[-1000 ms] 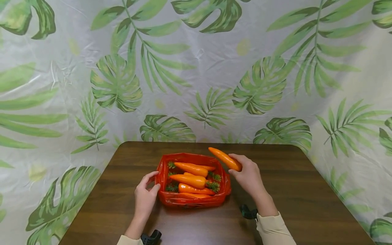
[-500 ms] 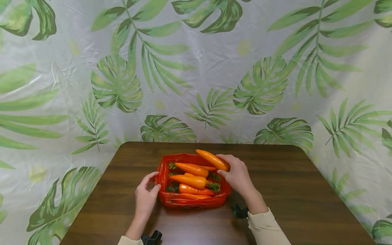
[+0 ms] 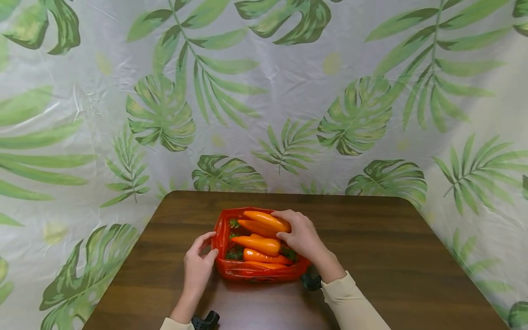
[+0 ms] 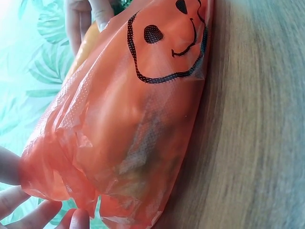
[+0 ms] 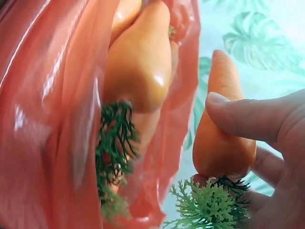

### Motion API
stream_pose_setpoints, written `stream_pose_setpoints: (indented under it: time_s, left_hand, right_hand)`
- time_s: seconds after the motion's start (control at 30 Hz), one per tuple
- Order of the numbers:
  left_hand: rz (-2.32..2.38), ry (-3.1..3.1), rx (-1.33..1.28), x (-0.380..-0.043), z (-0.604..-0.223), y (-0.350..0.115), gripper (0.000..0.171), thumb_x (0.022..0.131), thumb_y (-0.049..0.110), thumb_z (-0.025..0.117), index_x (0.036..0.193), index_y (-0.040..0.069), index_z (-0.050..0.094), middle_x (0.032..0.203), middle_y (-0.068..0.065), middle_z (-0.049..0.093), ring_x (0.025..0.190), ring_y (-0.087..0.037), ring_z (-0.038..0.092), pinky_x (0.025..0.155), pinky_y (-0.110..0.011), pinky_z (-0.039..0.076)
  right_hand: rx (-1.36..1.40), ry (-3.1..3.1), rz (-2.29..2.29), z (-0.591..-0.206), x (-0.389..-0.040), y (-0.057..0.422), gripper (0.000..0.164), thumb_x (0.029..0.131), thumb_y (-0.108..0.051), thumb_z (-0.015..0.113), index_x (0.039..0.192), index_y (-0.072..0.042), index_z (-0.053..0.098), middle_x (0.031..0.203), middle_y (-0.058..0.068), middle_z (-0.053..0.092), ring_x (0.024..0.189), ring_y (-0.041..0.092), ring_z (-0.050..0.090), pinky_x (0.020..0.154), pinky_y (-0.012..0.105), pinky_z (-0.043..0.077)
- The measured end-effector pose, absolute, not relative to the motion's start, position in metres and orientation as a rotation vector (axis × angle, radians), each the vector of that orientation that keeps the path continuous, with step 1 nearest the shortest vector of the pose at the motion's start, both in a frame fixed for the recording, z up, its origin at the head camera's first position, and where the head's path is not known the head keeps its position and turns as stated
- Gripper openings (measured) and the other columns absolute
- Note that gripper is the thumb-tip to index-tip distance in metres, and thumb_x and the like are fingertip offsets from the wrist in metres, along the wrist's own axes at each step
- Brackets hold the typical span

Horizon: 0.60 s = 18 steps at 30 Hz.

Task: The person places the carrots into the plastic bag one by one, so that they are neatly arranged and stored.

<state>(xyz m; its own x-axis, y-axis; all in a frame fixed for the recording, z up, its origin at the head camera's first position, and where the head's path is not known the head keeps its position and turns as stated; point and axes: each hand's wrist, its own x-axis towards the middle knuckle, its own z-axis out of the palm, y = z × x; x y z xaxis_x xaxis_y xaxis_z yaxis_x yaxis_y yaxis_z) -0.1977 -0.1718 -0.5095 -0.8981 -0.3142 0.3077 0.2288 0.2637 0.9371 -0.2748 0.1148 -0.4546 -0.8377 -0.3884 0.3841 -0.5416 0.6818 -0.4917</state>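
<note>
In the head view, a red plastic bag (image 3: 264, 275) stands with its mouth spread wide and holds several orange carrots (image 3: 260, 245) with green tops. At its left side my left hand (image 3: 199, 266) grips the bag's edge between thumb and fingers. The left wrist view shows the same fingers (image 4: 40, 214) at the crumpled rim. My right hand (image 3: 301, 233) holds one carrot (image 3: 264, 220) over the bag's far right part, its tip pointing left. Seen from the right wrist, the thumb (image 5: 248, 114) lies across that carrot, and its leafy green top (image 5: 209, 202) hangs below the hand.
The bag sits on a dark wood-grain table (image 3: 392, 256), whose far edge lies just behind it. Beyond that hangs a pale curtain (image 3: 284, 82) printed with green leaves. Black wrist mounts (image 3: 206, 320) show near both wrists. A face drawing (image 4: 167, 43) marks the bag's side.
My right hand has carried the carrot leftward and lower, from beside the bag to over the carrots inside. The left hand has stayed at the bag's left edge.
</note>
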Motion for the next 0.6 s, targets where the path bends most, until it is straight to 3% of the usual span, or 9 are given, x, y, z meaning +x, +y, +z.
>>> stream_pose_setpoints:
  time_s: [0.2, 0.43, 0.6]
  left_hand:
    - [-1.685, -2.107, 0.080, -0.195, -0.505, -0.172, 0.039, 0.089, -0.008, 0.067, 0.125, 0.007, 0.069, 0.127, -0.013, 0.066, 0.118, -0.033, 0.062, 0.081, -0.017, 0.053]
    - [-1.678, -2.115, 0.067, -0.180, -0.478, -0.163, 0.038, 0.088, -0.012, 0.064, 0.125, -0.003, 0.066, 0.127, -0.022, 0.064, 0.117, -0.041, 0.061, 0.080, -0.017, 0.053]
    - [-1.654, -2.141, 0.039, -0.175, -0.473, -0.162, 0.037, 0.089, -0.009, 0.064, 0.125, -0.005, 0.064, 0.127, -0.025, 0.062, 0.116, -0.046, 0.059, 0.084, -0.031, 0.058]
  right_hand:
    - [0.814, -2.690, 0.853, -0.454, -0.278, 0.105, 0.054, 0.080, -0.012, 0.085, 0.130, -0.023, 0.068, 0.124, -0.004, 0.067, 0.110, 0.022, 0.061, 0.097, 0.044, 0.049]
    - [0.896, -2.732, 0.856, -0.454, -0.282, 0.100, 0.054, 0.081, -0.012, 0.084, 0.131, -0.024, 0.067, 0.126, -0.007, 0.066, 0.113, 0.019, 0.061, 0.102, 0.045, 0.046]
    - [0.927, -2.751, 0.860, -0.458, -0.283, 0.098, 0.053, 0.082, -0.012, 0.083, 0.131, -0.023, 0.067, 0.127, -0.006, 0.066, 0.115, 0.018, 0.061, 0.102, 0.045, 0.046]
